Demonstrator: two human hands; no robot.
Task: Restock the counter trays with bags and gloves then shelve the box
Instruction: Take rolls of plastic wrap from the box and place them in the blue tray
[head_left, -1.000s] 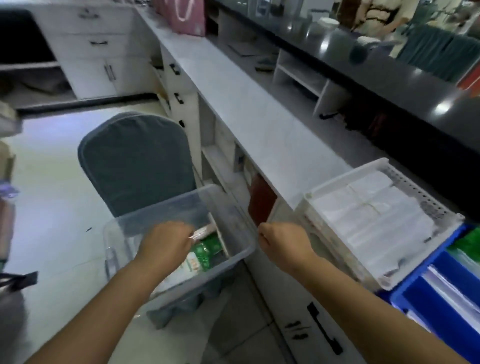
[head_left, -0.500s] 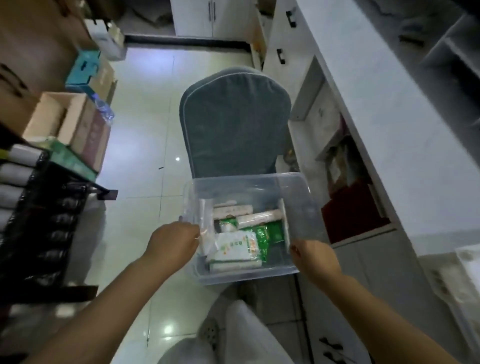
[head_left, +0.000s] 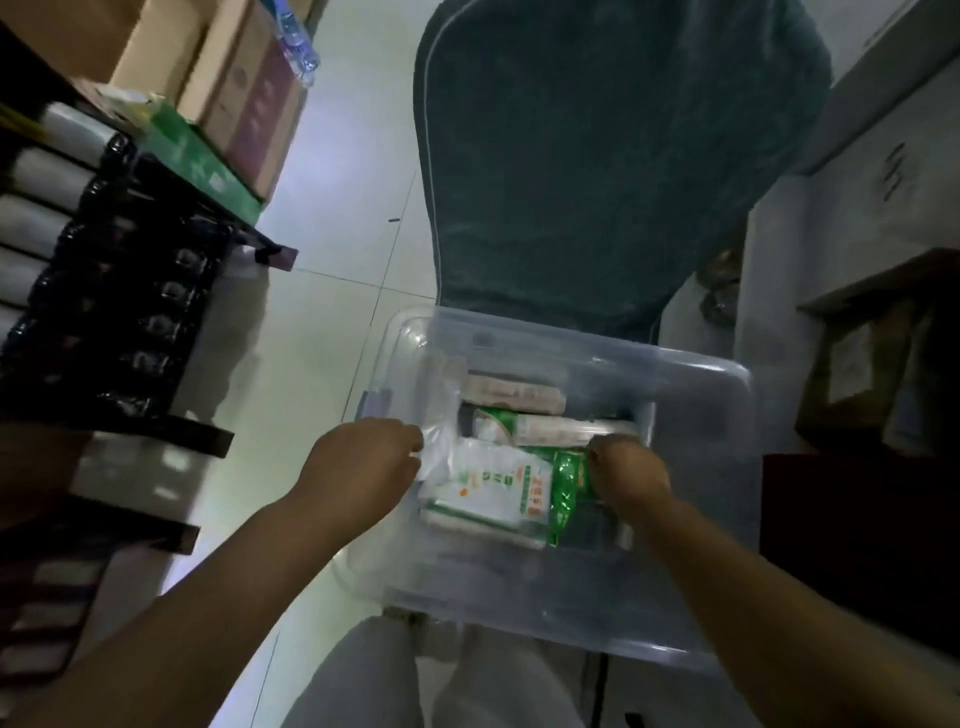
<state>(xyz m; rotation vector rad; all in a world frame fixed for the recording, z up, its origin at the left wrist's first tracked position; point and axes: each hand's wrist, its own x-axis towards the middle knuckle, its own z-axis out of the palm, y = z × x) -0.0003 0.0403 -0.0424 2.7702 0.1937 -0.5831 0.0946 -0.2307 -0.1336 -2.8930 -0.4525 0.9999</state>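
A clear plastic box (head_left: 701, 364) sits low in front of me, against a chair. Inside lie a white pack with green print (head_left: 493, 483), a green packet (head_left: 566, 483) and several paler wrapped packs (head_left: 511, 395) at the back. My left hand (head_left: 363, 462) is curled over the box's left wall, fingers against a thin white bag. My right hand (head_left: 628, 467) is inside the box, its fingers closed on the edge of the green packet. The counter trays are out of view.
A grey-green chair (head_left: 597, 156) stands just behind the box. A black rack of rolls (head_left: 130, 291) with cardboard boxes (head_left: 234, 78) on top is at the left. White cabinets (head_left: 883, 182) with an open compartment line the right. My legs (head_left: 415, 675) are below the box.
My view has swung down from the counter onto the box. My right hand left the box's right rim and went inside onto the green packet; my left hand stays at the left wall.
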